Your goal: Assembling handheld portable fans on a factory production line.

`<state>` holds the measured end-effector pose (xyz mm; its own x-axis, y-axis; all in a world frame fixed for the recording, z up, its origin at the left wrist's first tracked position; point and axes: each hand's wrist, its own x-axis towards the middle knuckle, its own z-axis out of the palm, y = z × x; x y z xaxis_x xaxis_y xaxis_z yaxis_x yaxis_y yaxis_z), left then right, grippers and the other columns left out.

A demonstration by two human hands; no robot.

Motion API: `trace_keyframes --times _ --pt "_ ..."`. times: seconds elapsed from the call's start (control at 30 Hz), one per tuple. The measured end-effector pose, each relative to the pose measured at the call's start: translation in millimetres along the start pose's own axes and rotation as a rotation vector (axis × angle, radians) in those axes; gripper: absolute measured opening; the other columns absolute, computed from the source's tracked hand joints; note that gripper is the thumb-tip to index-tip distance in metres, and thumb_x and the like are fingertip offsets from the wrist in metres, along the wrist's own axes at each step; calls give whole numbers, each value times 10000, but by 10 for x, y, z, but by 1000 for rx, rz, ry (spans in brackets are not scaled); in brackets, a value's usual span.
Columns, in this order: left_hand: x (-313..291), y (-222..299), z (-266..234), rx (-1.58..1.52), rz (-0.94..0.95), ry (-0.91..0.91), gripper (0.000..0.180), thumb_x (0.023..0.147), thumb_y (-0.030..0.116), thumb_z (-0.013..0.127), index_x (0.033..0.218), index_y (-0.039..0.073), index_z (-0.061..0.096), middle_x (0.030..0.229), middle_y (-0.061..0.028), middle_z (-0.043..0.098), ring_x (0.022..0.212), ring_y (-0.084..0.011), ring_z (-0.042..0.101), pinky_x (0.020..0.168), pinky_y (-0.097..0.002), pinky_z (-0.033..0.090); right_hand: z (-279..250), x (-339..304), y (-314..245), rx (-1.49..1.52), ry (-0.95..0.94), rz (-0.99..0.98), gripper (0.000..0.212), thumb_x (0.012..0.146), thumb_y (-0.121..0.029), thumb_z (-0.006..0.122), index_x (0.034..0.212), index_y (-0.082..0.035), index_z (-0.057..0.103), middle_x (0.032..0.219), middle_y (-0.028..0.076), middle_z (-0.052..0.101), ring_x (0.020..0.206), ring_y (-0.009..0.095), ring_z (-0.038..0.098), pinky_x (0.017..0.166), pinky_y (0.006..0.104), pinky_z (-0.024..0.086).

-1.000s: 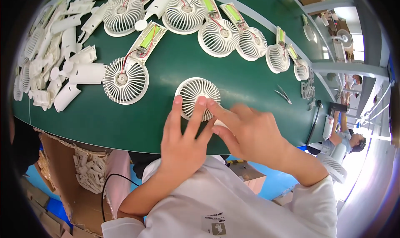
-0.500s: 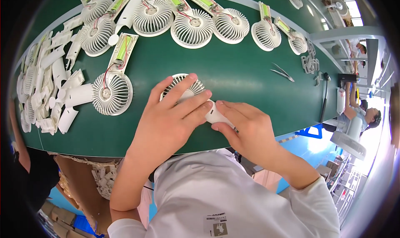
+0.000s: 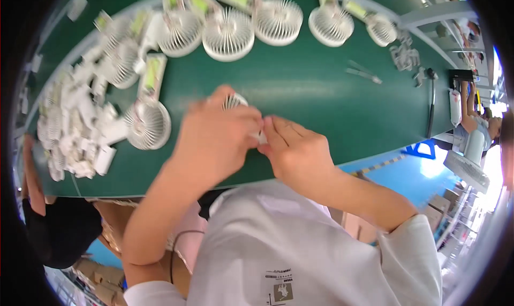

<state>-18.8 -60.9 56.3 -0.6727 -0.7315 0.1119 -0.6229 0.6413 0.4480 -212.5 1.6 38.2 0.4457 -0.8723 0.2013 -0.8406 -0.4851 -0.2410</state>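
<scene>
Over the green worktable (image 3: pixel 300 86), near its front edge, both my hands are on one small white handheld fan (image 3: pixel 234 101). My left hand (image 3: pixel 219 137), blurred, wraps over the round ribbed head and hides most of it; only part of the cage shows past the fingers. My right hand (image 3: pixel 294 145) pinches the white handle beside it, of which a short piece shows between the hands. To the left lies another fan (image 3: pixel 148 125), its handle open over a green battery (image 3: pixel 154 73).
Several open-handled fans (image 3: pixel 227 35) line the far edge. A heap of white plastic parts (image 3: pixel 80 118) covers the left end. Tweezers (image 3: pixel 364 73), grey clips (image 3: pixel 405 57) and a black rod-shaped tool (image 3: pixel 431 102) lie at the right. Another person's arm (image 3: pixel 33 177) is at far left.
The whole view has shifted and blurred. My hands have drawn closer together, the right one now gripping nearer the fan head. Less of the fan's cage and handle shows.
</scene>
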Motion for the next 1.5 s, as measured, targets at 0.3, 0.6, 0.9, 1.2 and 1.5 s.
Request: trace_keyframes --times 0.3,0.6,0.9,1.2,1.5 --pt "-631 306 392 -361 -421 327 848 637 209 956 1336 18 515 1159 -146 596 1017 -288 623 858 -407 528 -24 -180 233 524 -22 19 425 773 -160 819 1172 -91 690 1125 112 703 1029 335 665 875 427 537" --pt "-707 363 445 -250 -317 433 670 634 152 931 1182 4 576 999 -112 565 831 -273 582 733 -356 503 -10 -101 227 620 -217 45 448 835 -230 792 1232 -69 661 1111 128 699 951 325 664 794 405 538" --pt "-645 127 414 -421 -220 356 775 699 255 914 1344 0 569 1016 -139 590 839 -281 600 746 -356 509 -236 -167 469 475 -278 -18 263 828 -187 797 1051 -59 743 942 113 737 781 308 673 733 381 533" --pt "-607 153 426 -661 -103 357 949 656 255 942 1446 -14 490 1460 -271 500 1328 -400 525 1078 -449 447 -467 -270 736 1463 -817 672 434 927 -224 763 1217 88 681 998 65 726 869 86 635 771 246 509" --pt "-423 140 424 -510 -65 377 993 613 303 957 1434 -18 498 1351 -220 595 1217 -395 575 998 -449 492 -412 -281 912 1567 -813 731 446 913 -200 771 1213 113 668 1052 107 728 924 132 659 835 267 517"
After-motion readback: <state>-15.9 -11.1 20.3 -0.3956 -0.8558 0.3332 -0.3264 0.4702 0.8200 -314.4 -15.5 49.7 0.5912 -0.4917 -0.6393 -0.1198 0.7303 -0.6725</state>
